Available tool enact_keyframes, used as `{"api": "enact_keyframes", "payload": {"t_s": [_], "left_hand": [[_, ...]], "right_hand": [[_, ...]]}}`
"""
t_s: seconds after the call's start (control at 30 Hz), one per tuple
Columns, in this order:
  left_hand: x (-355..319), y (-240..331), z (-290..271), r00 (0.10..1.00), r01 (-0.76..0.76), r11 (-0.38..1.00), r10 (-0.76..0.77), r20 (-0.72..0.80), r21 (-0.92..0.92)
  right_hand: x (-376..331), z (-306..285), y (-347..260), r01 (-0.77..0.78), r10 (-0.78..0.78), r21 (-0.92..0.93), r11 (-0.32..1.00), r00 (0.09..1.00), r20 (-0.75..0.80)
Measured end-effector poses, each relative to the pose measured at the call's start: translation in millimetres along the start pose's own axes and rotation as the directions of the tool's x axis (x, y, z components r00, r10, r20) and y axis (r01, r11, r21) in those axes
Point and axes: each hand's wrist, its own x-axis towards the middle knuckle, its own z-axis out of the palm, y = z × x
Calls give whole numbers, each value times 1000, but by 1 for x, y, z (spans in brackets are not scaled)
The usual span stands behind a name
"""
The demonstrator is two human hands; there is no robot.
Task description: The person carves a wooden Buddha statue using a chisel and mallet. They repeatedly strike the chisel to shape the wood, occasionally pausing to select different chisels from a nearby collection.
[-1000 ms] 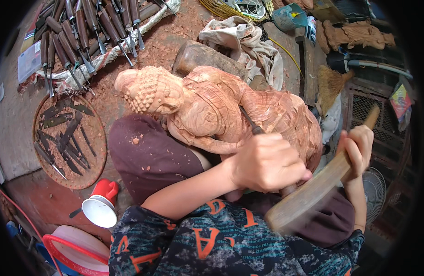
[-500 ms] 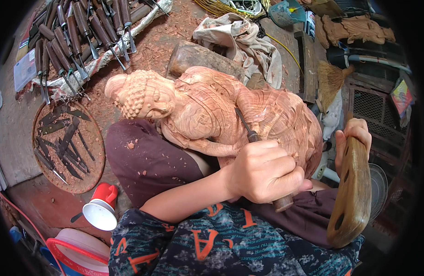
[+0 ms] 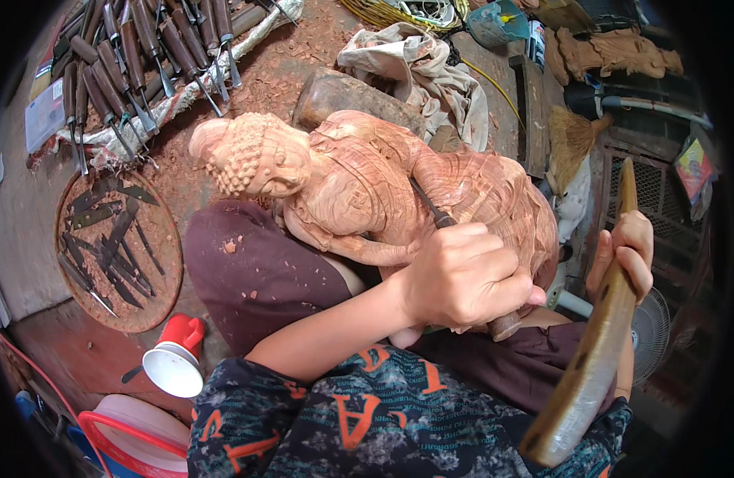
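Across my lap lies a carved reddish wooden seated figure (image 3: 363, 187), its curly-haired head pointing left. My left hand (image 3: 466, 275) is closed around a wood chisel (image 3: 506, 325), whose thin dark blade rests against the carved folds at the figure's middle. Off to the right, my right hand (image 3: 624, 253) grips a flat wooden mallet (image 3: 582, 366) by its narrow end. The mallet's broad end hangs low toward my lap, apart from the chisel's handle end.
Many chisels (image 3: 132, 60) lie on a cloth roll at the back left. A round tray (image 3: 172, 287) holds dark blades and shavings. Nearby are a red and white cup (image 3: 176, 362), a wood block (image 3: 335, 99), a crumpled cloth (image 3: 414, 72), a hand broom (image 3: 572, 147) and a fan (image 3: 652, 334).
The mallet has turned edge-on and its broad end has swung lower and to the left. My left hand, the chisel and the figure have shifted slightly to the right.
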Motion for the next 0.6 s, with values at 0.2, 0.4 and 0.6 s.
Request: {"api": "enact_keyframes", "payload": {"t_s": [0.2, 0.4, 0.6], "left_hand": [[-12, -14, 13, 712, 498, 829, -559, -425, -256], [-3, 24, -3, 989, -138, 990, 136, -57, -35], [-8, 25, 1, 983, -27, 999, 23, -181, -20]], "right_hand": [[-17, 0, 2, -354, 376, -150, 923, 912, 166], [-34, 8, -4, -583, 575, -68, 810, 766, 288], [-45, 11, 0, -541, 510, 2, 841, 794, 330]]}}
